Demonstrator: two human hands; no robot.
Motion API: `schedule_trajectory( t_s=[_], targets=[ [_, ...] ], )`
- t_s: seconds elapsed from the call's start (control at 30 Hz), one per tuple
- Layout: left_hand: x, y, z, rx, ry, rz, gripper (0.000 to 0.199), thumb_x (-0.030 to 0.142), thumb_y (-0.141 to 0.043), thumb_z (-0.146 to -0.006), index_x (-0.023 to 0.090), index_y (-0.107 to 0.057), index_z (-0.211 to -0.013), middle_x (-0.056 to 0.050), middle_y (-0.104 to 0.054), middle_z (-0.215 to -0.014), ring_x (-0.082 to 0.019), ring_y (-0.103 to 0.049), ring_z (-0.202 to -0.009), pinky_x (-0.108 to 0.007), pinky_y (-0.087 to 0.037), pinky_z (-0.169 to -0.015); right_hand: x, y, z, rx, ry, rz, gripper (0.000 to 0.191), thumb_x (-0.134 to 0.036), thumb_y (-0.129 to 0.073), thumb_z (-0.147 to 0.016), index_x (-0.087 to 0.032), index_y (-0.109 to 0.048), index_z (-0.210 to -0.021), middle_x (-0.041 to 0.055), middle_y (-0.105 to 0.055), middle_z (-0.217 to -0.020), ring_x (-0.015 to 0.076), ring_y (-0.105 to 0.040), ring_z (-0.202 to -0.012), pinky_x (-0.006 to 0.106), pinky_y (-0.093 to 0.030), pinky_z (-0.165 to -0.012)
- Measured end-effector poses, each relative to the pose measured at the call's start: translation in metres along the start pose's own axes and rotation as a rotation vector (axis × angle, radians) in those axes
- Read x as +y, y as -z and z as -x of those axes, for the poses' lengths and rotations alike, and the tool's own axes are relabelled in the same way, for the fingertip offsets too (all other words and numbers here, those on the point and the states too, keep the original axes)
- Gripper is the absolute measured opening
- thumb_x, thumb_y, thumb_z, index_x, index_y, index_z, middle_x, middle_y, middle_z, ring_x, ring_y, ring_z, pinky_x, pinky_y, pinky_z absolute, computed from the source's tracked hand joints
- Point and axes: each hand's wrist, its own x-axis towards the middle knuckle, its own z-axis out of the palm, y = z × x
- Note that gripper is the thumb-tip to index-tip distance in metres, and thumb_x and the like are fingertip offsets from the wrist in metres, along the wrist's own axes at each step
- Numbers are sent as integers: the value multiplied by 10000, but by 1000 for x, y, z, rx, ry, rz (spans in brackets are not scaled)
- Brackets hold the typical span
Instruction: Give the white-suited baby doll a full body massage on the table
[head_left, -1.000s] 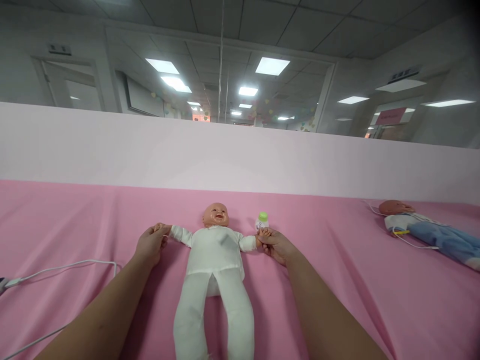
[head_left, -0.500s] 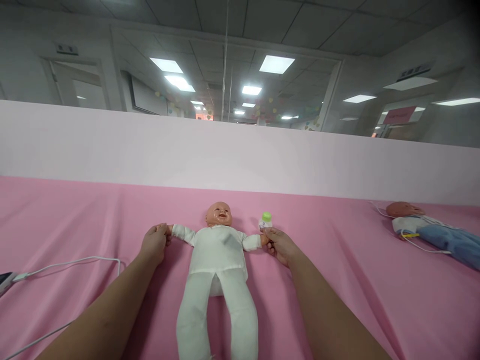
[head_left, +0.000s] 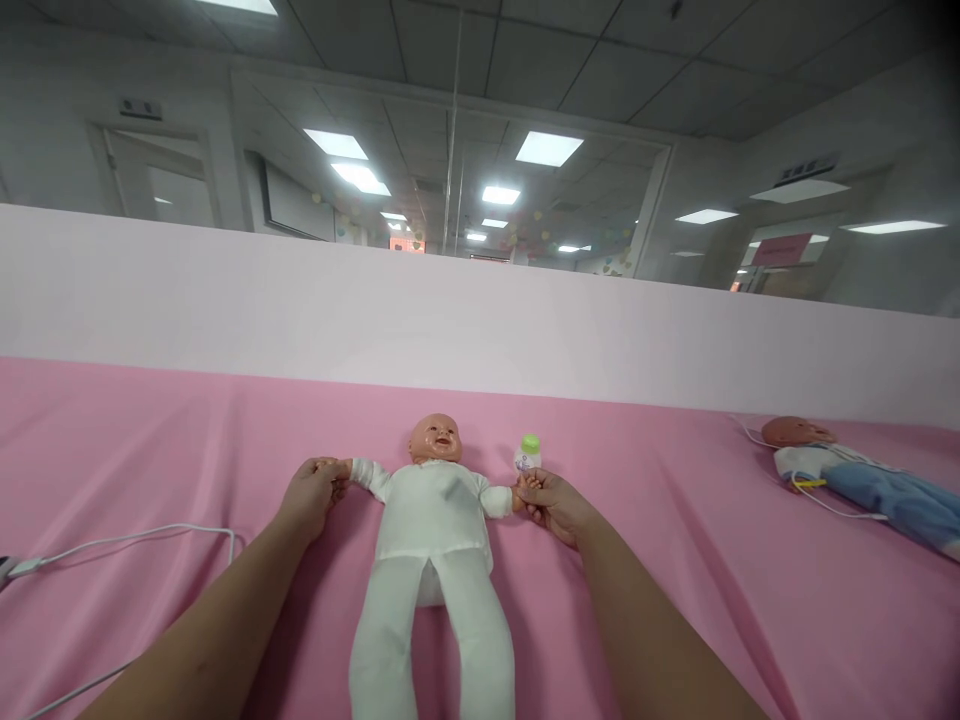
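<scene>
A baby doll (head_left: 433, 510) with a white cloth body lies on its back on the pink sheet (head_left: 630, 600), head away from me and arms out to the sides. My left hand (head_left: 310, 498) is closed around the doll's hand on the left. On the other side my right hand (head_left: 559, 506) pinches the doll's other hand between thumb and fingers. Just beyond my right hand stands a small bottle with a green cap (head_left: 529, 450); its lower part is partly hidden.
Far right, a second doll in blue trousers (head_left: 885, 490) lies with thin tubing about it. A white cable (head_left: 135, 537) runs across the sheet at left. Behind the sheet rises a low white wall (head_left: 450, 320), with glass above it.
The view has tilted up slightly, so everything sits a little lower. Both hands keep hold of the doll's hands, and its arms have shifted slightly inward.
</scene>
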Motion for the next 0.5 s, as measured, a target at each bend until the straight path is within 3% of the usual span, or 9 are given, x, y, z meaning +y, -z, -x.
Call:
schedule_trajectory(
  t_s=[0.13,0.27,0.4,0.5],
  targets=[
    [5,-4,5,23,-30,-41,320,418,-783,-677,235,-521,-684,24,-491,-540,-161,-471,-499,-291,-369,-484,5,0,-7,40,34,46,470,-415,-959,-636,-198,-571,-789,-54,-527,-634,62,-410,-528,206,-370,-530],
    [1,-4,1,74,-23,-62,326,461,-771,-708,225,-547,-727,17,-519,-561,-168,-491,-513,-305,-415,-513,6,0,-11,123,62,31,508,-542,-927,-654,-194,-570,-751,-57,-479,-578,64,-357,-494,215,-279,-475],
    [-6,-1,-6,79,1,-16,266,342,-743,-718,187,-604,-885,-2,-595,-646,-174,-558,-550,-312,-481,-556,3,0,-10,167,29,-35,422,-517,-897,-719,-182,-657,-814,-14,-557,-648,77,-398,-528,225,-318,-486],
    [-6,-1,-7,131,38,42,437,197,-709,-684,168,-600,-1106,-27,-658,-771,-170,-610,-591,-316,-527,-599,-1,0,-6,127,18,-86,366,-411,-916,-705,-191,-711,-913,38,-672,-805,95,-467,-583,229,-353,-509]
  ],
)
